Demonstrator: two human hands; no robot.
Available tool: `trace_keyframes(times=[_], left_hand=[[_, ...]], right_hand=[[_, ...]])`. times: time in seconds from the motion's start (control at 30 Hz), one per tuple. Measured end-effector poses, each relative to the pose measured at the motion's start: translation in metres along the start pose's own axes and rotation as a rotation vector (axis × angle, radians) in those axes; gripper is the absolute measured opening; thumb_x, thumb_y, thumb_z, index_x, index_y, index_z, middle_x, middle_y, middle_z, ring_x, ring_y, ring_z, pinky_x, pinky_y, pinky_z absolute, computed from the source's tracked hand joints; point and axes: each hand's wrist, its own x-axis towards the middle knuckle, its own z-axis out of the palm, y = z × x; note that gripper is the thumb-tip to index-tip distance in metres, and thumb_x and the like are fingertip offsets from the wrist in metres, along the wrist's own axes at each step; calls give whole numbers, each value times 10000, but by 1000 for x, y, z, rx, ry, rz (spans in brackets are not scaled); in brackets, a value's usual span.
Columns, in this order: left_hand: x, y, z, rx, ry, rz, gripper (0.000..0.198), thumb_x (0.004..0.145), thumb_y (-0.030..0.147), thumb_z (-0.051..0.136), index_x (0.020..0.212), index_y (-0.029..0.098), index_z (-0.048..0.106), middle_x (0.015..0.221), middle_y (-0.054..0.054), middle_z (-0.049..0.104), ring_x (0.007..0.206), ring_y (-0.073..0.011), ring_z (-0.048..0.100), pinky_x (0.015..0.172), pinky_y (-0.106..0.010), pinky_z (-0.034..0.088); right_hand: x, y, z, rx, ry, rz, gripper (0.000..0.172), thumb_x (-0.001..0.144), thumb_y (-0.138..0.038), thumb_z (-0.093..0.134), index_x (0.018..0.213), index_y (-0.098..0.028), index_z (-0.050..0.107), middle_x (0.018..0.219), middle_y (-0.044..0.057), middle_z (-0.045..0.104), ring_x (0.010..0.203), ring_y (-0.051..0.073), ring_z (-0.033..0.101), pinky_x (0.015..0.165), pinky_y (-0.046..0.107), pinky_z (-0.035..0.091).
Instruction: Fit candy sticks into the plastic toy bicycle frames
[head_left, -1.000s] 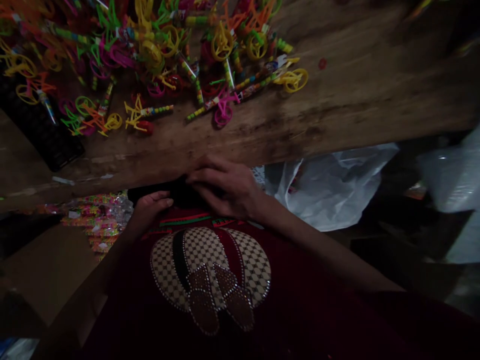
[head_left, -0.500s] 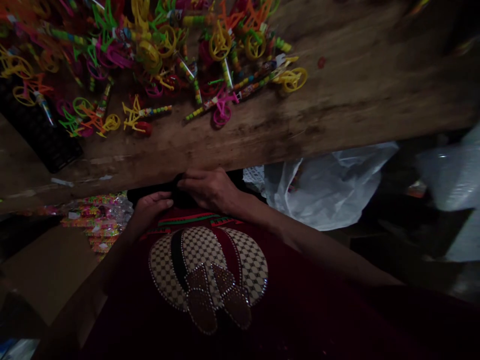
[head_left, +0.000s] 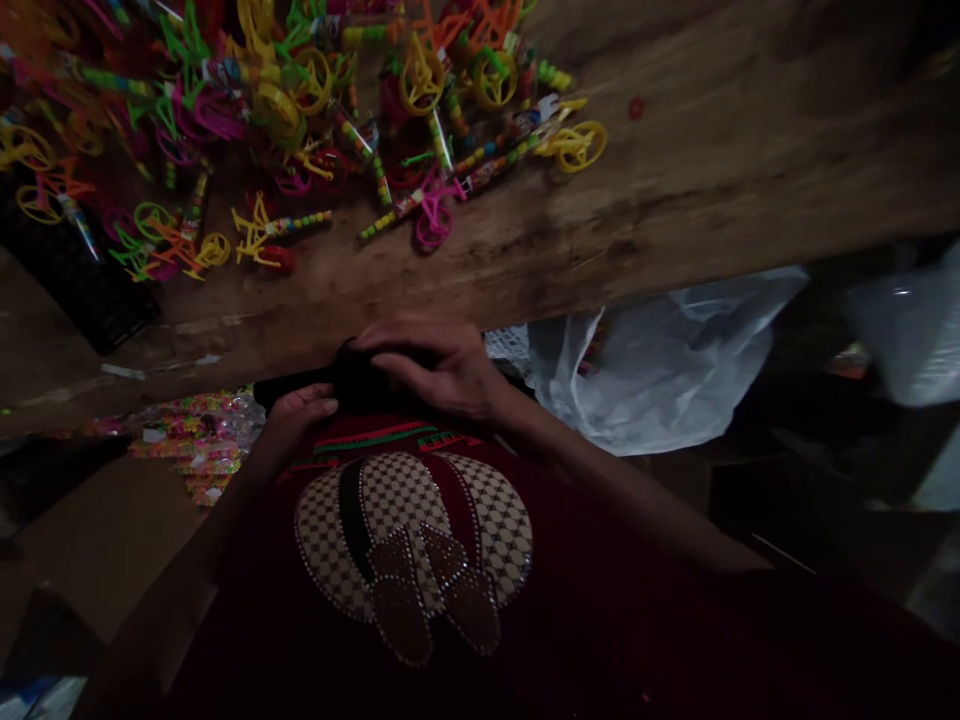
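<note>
Black cloth (head_left: 356, 375) lies across my lap at the table's front edge; its folds are too dark to make out. My left hand (head_left: 300, 408) is at its left part, fingers together and thumb closed on the near edge. Over the middle of the cloth arches my right hand (head_left: 442, 365), its fingers and thumb curved round a raised dark fold. The right fingertips are partly lost in shadow. Just below both hands is the dark red shirt (head_left: 412, 530) with a sparkly patterned print.
On the wooden table (head_left: 525, 240) lies a heap of colourful toy bicycles with candy tubes (head_left: 300, 100). A black plastic crate (head_left: 90, 285) stands at left. Below are packed candy bags (head_left: 202, 440), a cardboard box (head_left: 105, 530) and a white plastic bag (head_left: 675, 360).
My right hand has lifted and opened wider, its thumb now apart from the fingers over the black cloth. My left hand has barely moved. The view has shifted slightly.
</note>
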Motion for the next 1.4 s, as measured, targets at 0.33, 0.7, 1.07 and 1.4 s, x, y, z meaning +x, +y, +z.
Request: trace_keyframes(times=[0.33, 0.7, 1.07, 1.4], left_hand=[[2, 2, 0, 39, -1, -20, 527, 536, 371, 853, 972, 131, 678, 802, -45, 745, 742, -205, 697, 726, -297, 534], [-2, -1, 2, 26, 22, 24, 495, 561, 363, 850, 961, 118, 691, 752, -39, 726, 661, -173, 669, 650, -268, 512], [-2, 0, 1, 40, -21, 25, 464, 562, 377, 841, 919, 121, 692, 669, -21, 713, 630, -171, 677, 658, -269, 527], [-2, 3, 5, 52, 8, 30, 418, 541, 359, 838, 852, 127, 683, 620, -7, 694, 637, -164, 667, 644, -241, 499]], right_hand=[[-21, 4, 4, -215, -376, 113, 248, 948, -247, 576, 1126, -138, 711, 1016, 113, 734, 888, 197, 680, 790, 320, 511], [-14, -4, 6, 85, -500, 302, 223, 965, -282, 553, 1018, -160, 732, 1027, 69, 740, 904, 178, 669, 811, 315, 480], [-5, -2, 19, 272, -431, 650, 85, 859, -215, 567, 787, -171, 566, 718, -29, 554, 636, 99, 468, 608, 248, 369], [-18, 4, 17, -9, -386, 240, 144, 917, -186, 545, 938, -153, 683, 899, 48, 690, 797, 145, 605, 743, 290, 450]])
